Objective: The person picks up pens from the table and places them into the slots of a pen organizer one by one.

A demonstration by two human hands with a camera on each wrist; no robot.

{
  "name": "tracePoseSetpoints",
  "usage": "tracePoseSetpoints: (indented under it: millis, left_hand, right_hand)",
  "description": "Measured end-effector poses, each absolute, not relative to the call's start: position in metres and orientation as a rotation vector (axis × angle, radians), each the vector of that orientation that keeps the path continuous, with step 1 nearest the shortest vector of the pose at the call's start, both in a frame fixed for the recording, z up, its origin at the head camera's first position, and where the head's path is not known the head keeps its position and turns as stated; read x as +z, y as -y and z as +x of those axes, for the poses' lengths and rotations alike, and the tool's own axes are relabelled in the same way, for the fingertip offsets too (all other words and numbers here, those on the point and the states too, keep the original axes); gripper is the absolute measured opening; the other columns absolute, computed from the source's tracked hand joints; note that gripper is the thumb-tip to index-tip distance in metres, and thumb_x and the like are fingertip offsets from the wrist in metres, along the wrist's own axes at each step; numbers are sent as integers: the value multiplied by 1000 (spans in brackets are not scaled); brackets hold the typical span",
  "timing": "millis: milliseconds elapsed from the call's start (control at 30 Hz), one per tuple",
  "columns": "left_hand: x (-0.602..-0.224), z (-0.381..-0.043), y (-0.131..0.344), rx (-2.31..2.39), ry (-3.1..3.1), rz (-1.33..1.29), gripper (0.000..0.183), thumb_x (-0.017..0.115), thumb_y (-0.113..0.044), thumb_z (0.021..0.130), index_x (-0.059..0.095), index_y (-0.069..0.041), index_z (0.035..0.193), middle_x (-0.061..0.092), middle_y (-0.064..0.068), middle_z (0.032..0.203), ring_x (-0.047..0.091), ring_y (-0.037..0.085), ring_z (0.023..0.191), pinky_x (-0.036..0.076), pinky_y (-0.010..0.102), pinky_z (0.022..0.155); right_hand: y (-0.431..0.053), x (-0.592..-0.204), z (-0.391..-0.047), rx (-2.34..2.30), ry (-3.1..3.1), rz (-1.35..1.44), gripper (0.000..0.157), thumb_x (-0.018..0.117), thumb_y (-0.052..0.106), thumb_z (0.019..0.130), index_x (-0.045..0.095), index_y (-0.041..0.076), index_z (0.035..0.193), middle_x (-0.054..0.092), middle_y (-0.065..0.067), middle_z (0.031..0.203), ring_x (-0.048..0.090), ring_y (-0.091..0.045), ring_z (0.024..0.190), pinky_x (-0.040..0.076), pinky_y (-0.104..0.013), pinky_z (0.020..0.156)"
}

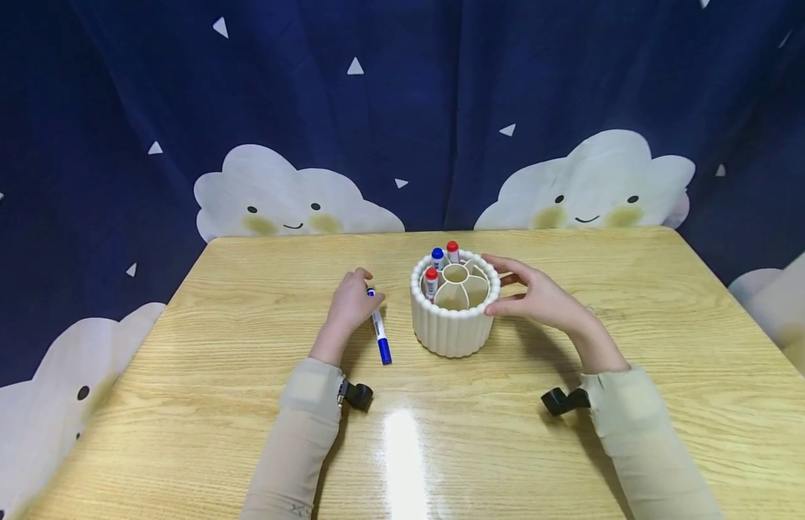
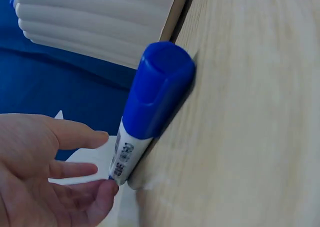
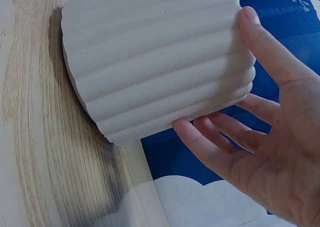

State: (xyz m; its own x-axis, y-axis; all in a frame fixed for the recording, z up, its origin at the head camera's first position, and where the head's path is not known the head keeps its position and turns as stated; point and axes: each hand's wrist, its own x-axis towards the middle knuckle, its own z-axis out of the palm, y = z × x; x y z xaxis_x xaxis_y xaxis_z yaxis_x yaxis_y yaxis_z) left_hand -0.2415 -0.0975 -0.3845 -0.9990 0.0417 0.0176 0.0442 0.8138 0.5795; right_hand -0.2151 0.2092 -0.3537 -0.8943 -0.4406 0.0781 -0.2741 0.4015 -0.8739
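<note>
A white marker with blue ends (image 1: 380,332) lies on the table, its blue cap (image 2: 155,87) large in the left wrist view. My left hand (image 1: 351,300) is over the marker's far end with fingers loosely bent. One fingertip (image 2: 107,189) is right at that end, and a gap shows between another finger and the barrel. To the right stands a round, ribbed off-white pen holder (image 1: 450,332) with a beaded rim and several compartments. My right hand (image 1: 538,295) grips the holder's right side, thumb (image 3: 255,19) near the rim, fingers (image 3: 200,142) along the wall.
Two red-capped markers (image 1: 431,274) and a blue-capped marker (image 1: 437,254) stand in the holder's left and back compartments. The wooden table (image 1: 194,390) ends at a dark blue curtain (image 1: 402,108) with white clouds. Each wrist bears a small black camera (image 1: 358,396).
</note>
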Motion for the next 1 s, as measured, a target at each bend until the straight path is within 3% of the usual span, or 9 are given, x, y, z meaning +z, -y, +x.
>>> tracePoseSetpoints:
  millis: [333, 600, 833, 1000]
  left_hand:
    - [-387, -242, 97, -897, 3055, -42, 47, 68, -18, 77, 52, 4, 115, 53, 20, 105, 54, 31, 89, 47, 40, 79]
    - [-389, -244, 102, -986, 2996, -68, 35, 62, -8, 77, 56, 2, 110, 55, 17, 103, 53, 27, 86, 47, 37, 74]
    - [-375, -243, 104, -1072, 2880, -61, 58, 58, -7, 76, 41, 0, 132, 53, 18, 110, 51, 29, 92, 46, 38, 75]
    - [-357, -237, 104, -1134, 2732, -93, 51, 57, -6, 76, 50, -4, 126, 51, 16, 107, 53, 25, 82, 46, 33, 67]
  right_hand:
    - [-209, -353, -216, -1511, -2483, -625, 79, 77, 20, 71, 37, 17, 139, 46, -8, 128, 45, -23, 111, 50, -29, 85]
    - [-209, -353, -215, -1507, -2472, -620, 80, 77, 19, 71, 35, 17, 140, 46, -9, 128, 43, -26, 112, 49, -30, 86]
    - [-208, -352, -214, -1504, -2474, -618, 80, 77, 19, 71, 36, 16, 140, 46, -10, 127, 43, -26, 112, 49, -31, 87]
    - [-208, -352, -214, -1499, -2482, -613, 80, 77, 20, 71, 36, 17, 139, 46, -9, 127, 43, -27, 112, 49, -32, 87]
